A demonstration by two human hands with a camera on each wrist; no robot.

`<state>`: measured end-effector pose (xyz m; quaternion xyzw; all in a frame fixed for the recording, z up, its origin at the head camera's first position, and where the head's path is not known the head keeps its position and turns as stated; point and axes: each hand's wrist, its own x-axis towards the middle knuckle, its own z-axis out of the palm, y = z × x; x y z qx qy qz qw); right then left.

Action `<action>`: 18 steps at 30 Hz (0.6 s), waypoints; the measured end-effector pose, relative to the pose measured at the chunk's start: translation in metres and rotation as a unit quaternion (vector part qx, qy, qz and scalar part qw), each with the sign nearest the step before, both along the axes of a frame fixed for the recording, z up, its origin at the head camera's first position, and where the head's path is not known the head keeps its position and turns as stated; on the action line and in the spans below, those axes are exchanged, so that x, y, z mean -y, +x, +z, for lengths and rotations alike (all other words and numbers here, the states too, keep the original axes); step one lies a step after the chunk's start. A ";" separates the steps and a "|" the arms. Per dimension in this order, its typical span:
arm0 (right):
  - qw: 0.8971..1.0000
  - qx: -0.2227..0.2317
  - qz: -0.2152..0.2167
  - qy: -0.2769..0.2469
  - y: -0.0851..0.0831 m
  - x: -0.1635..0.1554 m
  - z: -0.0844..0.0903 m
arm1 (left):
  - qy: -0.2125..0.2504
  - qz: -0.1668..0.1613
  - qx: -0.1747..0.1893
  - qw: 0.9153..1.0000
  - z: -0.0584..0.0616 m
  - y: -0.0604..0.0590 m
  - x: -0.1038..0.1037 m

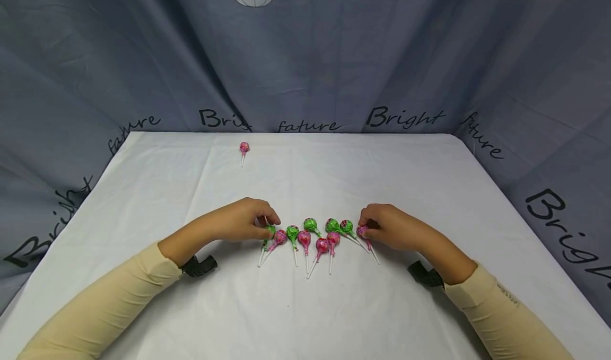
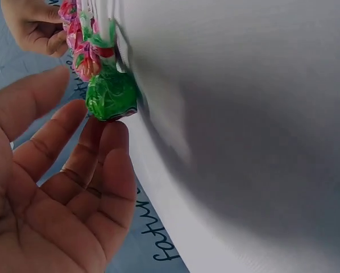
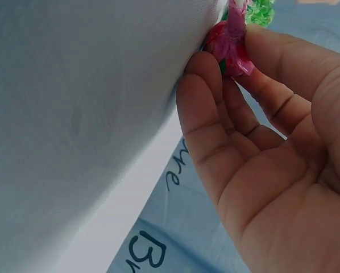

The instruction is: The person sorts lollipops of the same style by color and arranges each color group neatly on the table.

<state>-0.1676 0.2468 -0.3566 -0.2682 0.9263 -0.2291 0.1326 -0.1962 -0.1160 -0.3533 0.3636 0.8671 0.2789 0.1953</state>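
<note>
A loose group of lollipops with green or pink wrappers and white sticks lies on the white table, heads pointing away. At its left end, my left hand [image 1: 243, 219] has its fingertips against the head of a green lollipop [image 2: 110, 95]. In the left wrist view the thumb stands apart from that head and the fingers are loosely bent. At the right end, my right hand [image 1: 393, 226] pinches the head of a pink lollipop [image 3: 229, 48] between thumb and fingers. Between the hands lie several others, among them a pink lollipop [image 1: 322, 246] and a green lollipop [image 1: 310, 225].
A lone pink lollipop [image 1: 244, 147] lies near the far edge of the white-covered table [image 1: 334, 174], left of the middle. Grey-blue curtains [image 1: 310, 58] with black lettering hang behind and beside the table. Each wrist wears a black device [image 1: 199, 266].
</note>
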 end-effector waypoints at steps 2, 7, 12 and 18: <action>1.000 0.000 0.000 0.000 0.000 0.000 0.000 | 0.003 -0.007 -0.010 1.000 -0.002 0.000 0.000; 1.000 0.001 0.003 -0.001 0.000 0.000 -0.001 | 0.013 -0.011 -0.031 0.999 -0.008 0.002 0.001; 1.000 -0.002 0.002 0.004 0.000 0.001 -0.003 | 0.012 0.008 -0.029 0.999 -0.010 0.004 0.002; 1.000 -0.004 0.001 0.006 0.000 0.001 -0.002 | 0.018 0.013 -0.027 0.999 -0.013 0.003 0.002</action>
